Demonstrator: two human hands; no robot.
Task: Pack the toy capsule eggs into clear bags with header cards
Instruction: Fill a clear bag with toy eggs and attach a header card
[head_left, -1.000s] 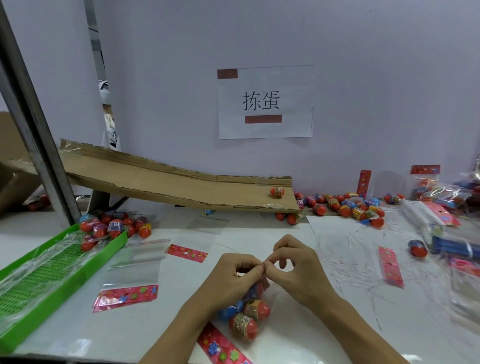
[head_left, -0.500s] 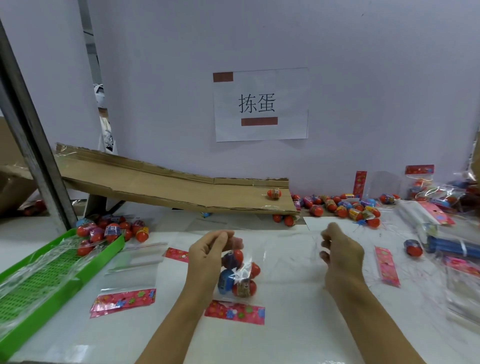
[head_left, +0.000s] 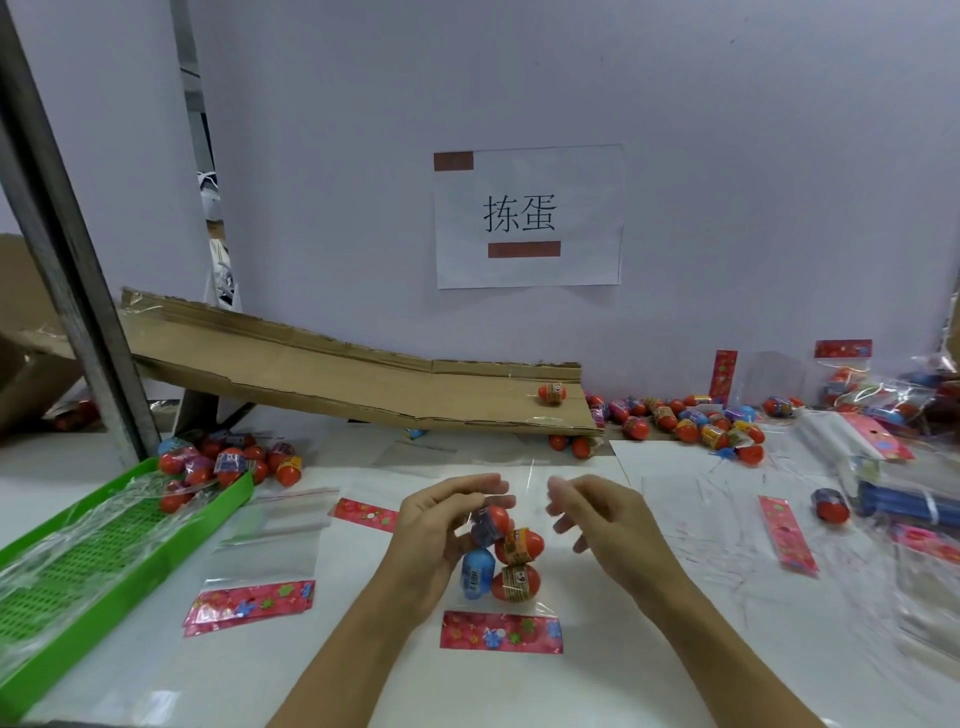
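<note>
A clear bag (head_left: 524, 603) with several capsule eggs (head_left: 514, 545) hangs upside down above the white table, its red flowered header card (head_left: 501, 631) at the bottom. My left hand (head_left: 441, 525) pinches the bag's upper end, fingers curled round the plastic above the eggs. My right hand (head_left: 597, 519) hovers just right of the bag top with loosely bent, blurred fingers and holds nothing. Loose eggs (head_left: 691, 421) are piled at the foot of the cardboard ramp (head_left: 363, 379).
A green tray (head_left: 93, 551) lined with plastic stands at the left, with more eggs (head_left: 228, 462) behind it. Empty bags with cards (head_left: 260, 571) lie left of my hands. Filled bags (head_left: 872, 395), a single egg (head_left: 830, 505) and loose header cards (head_left: 787, 535) are on the right.
Both hands pinched the bag's end low on the table. The left lifted the bag while the right let go and swung right. The right hand has now come back near the bag top.
</note>
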